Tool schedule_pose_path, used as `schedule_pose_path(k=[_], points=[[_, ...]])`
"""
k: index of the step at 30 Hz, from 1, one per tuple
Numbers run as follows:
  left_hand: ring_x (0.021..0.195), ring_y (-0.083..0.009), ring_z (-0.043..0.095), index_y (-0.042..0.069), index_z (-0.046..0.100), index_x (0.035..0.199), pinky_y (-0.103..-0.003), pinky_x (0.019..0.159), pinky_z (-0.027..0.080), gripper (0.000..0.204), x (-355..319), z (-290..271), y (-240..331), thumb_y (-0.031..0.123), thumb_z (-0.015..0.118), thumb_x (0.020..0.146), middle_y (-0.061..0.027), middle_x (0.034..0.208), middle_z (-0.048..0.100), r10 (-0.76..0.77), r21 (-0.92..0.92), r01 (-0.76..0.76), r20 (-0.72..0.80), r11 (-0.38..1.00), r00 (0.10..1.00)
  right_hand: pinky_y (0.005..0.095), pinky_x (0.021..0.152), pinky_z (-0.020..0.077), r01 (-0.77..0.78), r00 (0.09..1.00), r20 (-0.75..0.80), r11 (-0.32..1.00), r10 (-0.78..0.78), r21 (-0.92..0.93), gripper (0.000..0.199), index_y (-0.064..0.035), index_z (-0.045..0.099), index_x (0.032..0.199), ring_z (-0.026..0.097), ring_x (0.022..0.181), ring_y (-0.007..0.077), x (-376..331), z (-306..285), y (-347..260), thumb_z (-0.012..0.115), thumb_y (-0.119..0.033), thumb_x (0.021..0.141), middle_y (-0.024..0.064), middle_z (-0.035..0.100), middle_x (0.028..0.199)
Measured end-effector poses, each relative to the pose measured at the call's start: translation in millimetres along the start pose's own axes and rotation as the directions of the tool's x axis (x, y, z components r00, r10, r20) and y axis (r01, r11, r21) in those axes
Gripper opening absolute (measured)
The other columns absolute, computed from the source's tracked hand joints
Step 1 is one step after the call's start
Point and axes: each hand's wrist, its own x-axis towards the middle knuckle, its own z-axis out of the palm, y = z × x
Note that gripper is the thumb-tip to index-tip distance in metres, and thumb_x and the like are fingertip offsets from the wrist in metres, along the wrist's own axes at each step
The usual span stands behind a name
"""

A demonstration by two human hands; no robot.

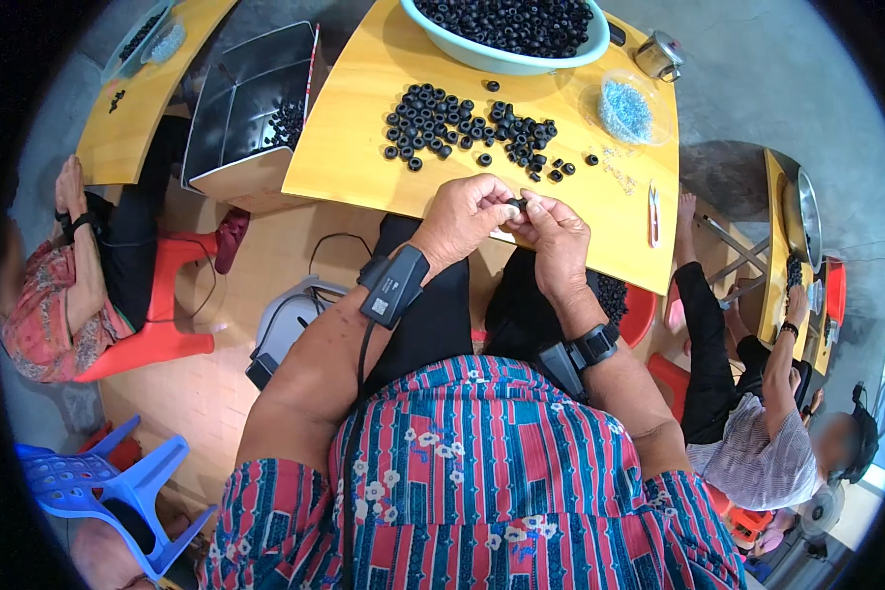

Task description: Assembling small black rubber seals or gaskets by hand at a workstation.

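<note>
In the head view, the small black piece (518, 205) pinched in front of the person, just off the near edge of the yellow table (349, 133), looked likely to be very light and fairly stiff, perhaps rubber or plastic, though the picture could not settle which. It seemed hard to break, but being so small and smooth it could well have slipped or rolled from a loose pinch; its outer sides, between thumb and forefinger, appeared the best hold. The left hand (462, 222) had its thumb and forefinger nearly together on one side of the piece, and the right hand (560, 241) closed its thumb and fingertips on the other, with the remaining fingers curled in. The piece was dark and stubby, its ends mostly covered by the fingertips, so whether it had a hole could not be told. The black rings (428, 113) scattered across the table were short, rounded and thick-walled with open middles, and many more filled the pale blue basin (521, 67) beyond them.
</note>
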Motion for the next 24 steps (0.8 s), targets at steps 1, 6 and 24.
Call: schedule_pose_path(k=[1,6,24], points=[[0.073,-0.0081,0.061,-0.002,0.059,0.091,-0.022,0.063,0.052,0.007,-0.4,0.1,1.1,0.001,0.06,0.084,-0.0039,0.082,0.063,-0.005,0.014,0.005,0.001,1.0,1.0,0.0266,0.073,0.0542,0.002,1.0,-0.003,1.0,-0.002,0.002,0.018,0.0056,0.063,0.104,0.064,0.076,0.015,0.5,-1.2,-1.9,0.053,-0.003,0.09,0.0093,0.065,0.086],[0.072,-0.0084,0.061,-0.001,0.061,0.089,-0.022,0.065,0.051,0.008,-2.6,1.3,0.0,0.003,0.062,0.082,-0.004,0.081,0.065,0.021,-0.156,-0.023,-0.015,0.987,1.0,0.0296,0.076,0.0535,-0.152,0.983,0.116,0.985,0.143,0.08,0.018,0.006,0.06,0.103,0.063,0.078,0.0196,8.5,-11.1,-6.9,0.052,-0.005,0.091,0.0104,0.063,0.085],[0.076,-0.0095,0.056,0.0,0.068,0.091,-0.022,0.069,0.046,0.013,-3.4,-2.9,8.1,0.001,0.067,0.078,-0.0022,0.083,0.058,0.101,-0.013,-0.102,-0.062,0.995,0.993,0.0282,0.069,0.0528,-0.355,0.832,0.452,0.935,0.32,-0.008,0.027,0.0042,0.06,0.103,0.061,0.071,0.0152,20.1,-22.6,-26.2,0.055,-0.02,0.092,0.0082,0.064,0.086]])
